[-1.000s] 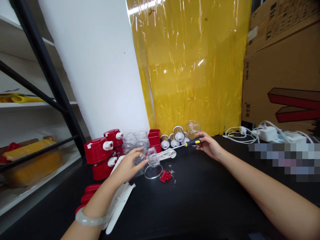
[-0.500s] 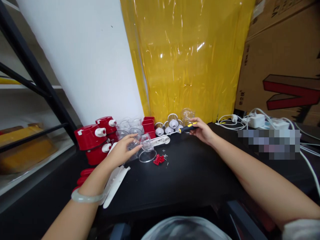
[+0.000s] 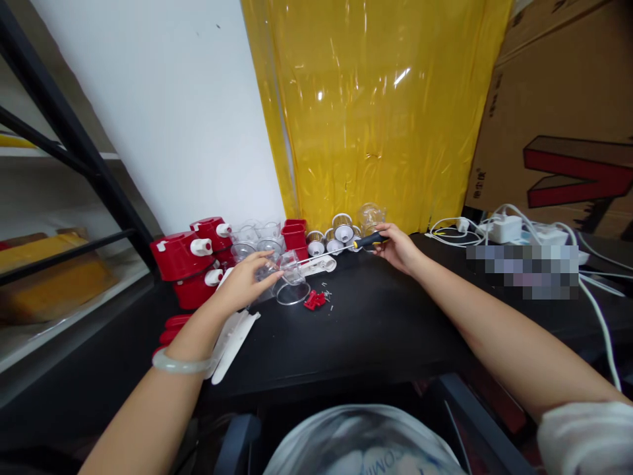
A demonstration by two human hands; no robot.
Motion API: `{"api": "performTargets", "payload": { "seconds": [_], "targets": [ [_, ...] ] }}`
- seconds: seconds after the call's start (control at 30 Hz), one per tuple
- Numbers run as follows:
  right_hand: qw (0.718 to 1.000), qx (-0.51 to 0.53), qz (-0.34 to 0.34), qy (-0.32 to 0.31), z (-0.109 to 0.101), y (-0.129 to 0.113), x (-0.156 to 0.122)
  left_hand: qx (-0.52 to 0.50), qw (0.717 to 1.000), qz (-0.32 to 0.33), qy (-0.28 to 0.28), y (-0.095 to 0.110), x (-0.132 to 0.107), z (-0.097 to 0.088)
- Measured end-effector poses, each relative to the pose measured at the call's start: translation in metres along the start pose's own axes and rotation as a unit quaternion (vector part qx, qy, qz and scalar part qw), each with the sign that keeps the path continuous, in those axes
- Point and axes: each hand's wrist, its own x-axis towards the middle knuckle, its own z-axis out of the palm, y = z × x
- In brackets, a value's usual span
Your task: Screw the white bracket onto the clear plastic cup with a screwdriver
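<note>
My left hand (image 3: pixel 247 280) is closed around a clear plastic cup-like part (image 3: pixel 291 266), its thumb and fingers on either side. My right hand (image 3: pixel 398 249) grips the black-and-yellow handle of a screwdriver (image 3: pixel 370 240). The long thin shaft points left, and its tip reaches the clear part; the exact contact point is too small to tell. Beneath the clear part shows a round transparent rim (image 3: pixel 291 293). Small red plastic pieces (image 3: pixel 314 300) and several loose screws (image 3: pixel 327 292) lie just in front on the black table (image 3: pixel 376 330).
Red housings with white knobs (image 3: pixel 180 256) are stacked at left, beside clear cups (image 3: pixel 268 231) and red bins (image 3: pixel 295 237). Metallic cylinders (image 3: pixel 343 228) stand by the yellow plastic sheet (image 3: pixel 376 112). White strips (image 3: pixel 235 346) lie near my left forearm; white cables and plugs (image 3: pixel 507 229) lie at right.
The view has tilted slightly, so the table sits a little higher. Both hands keep their grips; the screwdriver stays at the clear part.
</note>
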Motion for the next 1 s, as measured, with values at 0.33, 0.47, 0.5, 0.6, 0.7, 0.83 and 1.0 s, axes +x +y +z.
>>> {"api": "performTargets", "payload": {
  "seconds": [0.33, 0.47, 0.5, 0.6, 0.7, 0.83, 1.0],
  "targets": [
    [0.987, -0.143, -0.065, 0.035, -0.007, 0.01, 0.01, -0.007, 1.0, 0.009, 0.002, -0.001, -0.001, 0.001],
    [0.994, -0.098, -0.039, 0.036, -0.004, 0.006, 0.005, -0.006, 1.0, 0.006, 0.0, 0.0, -0.001, 0.0],
    [0.996, -0.075, -0.03, 0.03, -0.002, 0.005, 0.004, -0.004, 1.0, 0.007, 0.0, 0.001, -0.001, 0.0],
    [0.999, -0.032, -0.017, 0.014, -0.001, 0.003, 0.001, 0.0, 1.0, -0.001, -0.002, 0.002, -0.001, 0.0],
    [0.998, -0.056, -0.025, 0.034, -0.002, 0.005, 0.004, 0.0, 1.0, -0.007, -0.006, 0.004, 0.0, -0.001],
    [0.987, -0.144, -0.053, 0.043, -0.005, 0.007, 0.008, 0.002, 1.0, 0.003, -0.004, 0.003, 0.0, -0.001],
    [0.994, -0.092, -0.031, 0.041, -0.001, 0.003, 0.003, 0.003, 1.0, 0.008, 0.002, 0.0, -0.001, 0.0]
  ]
}}
